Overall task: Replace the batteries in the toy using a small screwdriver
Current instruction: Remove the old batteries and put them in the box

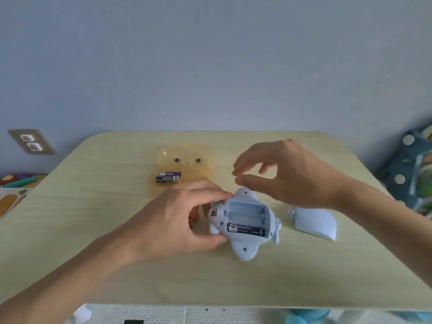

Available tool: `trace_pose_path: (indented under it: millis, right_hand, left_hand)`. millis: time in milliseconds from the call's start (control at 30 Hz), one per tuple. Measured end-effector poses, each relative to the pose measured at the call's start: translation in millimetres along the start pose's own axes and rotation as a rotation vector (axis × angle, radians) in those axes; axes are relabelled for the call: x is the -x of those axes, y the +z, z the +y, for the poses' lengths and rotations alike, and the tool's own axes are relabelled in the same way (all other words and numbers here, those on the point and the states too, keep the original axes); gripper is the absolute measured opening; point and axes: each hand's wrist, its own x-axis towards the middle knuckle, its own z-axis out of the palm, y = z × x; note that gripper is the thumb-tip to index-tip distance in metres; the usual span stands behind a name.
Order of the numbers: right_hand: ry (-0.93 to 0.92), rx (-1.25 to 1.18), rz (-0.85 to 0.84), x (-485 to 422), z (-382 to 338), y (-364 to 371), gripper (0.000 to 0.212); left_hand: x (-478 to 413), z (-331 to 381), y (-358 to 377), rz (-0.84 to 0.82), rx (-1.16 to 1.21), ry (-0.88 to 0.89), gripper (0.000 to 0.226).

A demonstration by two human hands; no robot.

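We work near to far. Our left hand (pixel 177 220) clamps the toy (pixel 243 226) belly-up on the table (pixel 93 230), fingers pressed to its side so the open bay faces us and cannot roll. One battery (pixel 245 229) sits in the nearest slot; the other slots are bare. The cover (pixel 315 222) lies to the right, clear of the work. Our right hand (pixel 287 174) hovers above the toy, fingers loosely curled, pinching nothing visible. Beyond, a tray (pixel 187 155) keeps two cells (pixel 167 177) from rolling away. No screwdriver is identifiable.
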Motion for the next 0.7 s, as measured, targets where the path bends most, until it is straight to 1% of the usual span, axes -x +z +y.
trace_pose_path:
  millis: [100, 233, 300, 367, 467, 533, 600, 700]
  right_hand:
    - [0.085, 0.019, -0.049, 47.8, 11.8, -7.6, 0.032]
    - [0.138, 0.05, -0.161, 82.4, 19.3, -1.5, 0.077]
    - [0.137, 0.104, -0.162, 89.4, 22.1, 6.7, 0.09]
    - [0.124, 0.169, -0.117, 92.4, 23.9, 13.9, 0.09]
    - [0.105, 0.147, -0.058, 94.6, 26.3, 14.1, 0.081]
    - [0.092, 0.135, -0.043, 95.7, 25.9, 11.5, 0.079]
    - [0.062, 0.131, -0.029, 96.4, 24.5, 10.6, 0.078]
    - [0.045, 0.109, -0.017, 95.9, 21.6, 9.9, 0.075]
  left_hand:
    - [-1.3, 0.1, 1.2, 0.012, 0.032, -0.006, 0.062]
    - [-4.1, 5.0, 5.5, 0.018, 0.107, -0.02, 0.061]
    - [-5.8, 8.2, 8.7, 0.009, 0.103, -0.019, 0.061]
    - [-7.9, 9.2, 10.2, -0.012, 0.047, -0.001, 0.062]
    - [-9.6, 12.8, 6.8, -0.073, -0.102, 0.056, 0.066]
    - [-10.0, 19.7, 4.3, -0.12, -0.14, 0.114, 0.07]
    - [-11.6, 31.1, 4.2, -0.169, -0.115, 0.154, 0.065]
    - [-16.9, 44.1, 10.1, -0.263, -0.13, 0.175, 0.049]
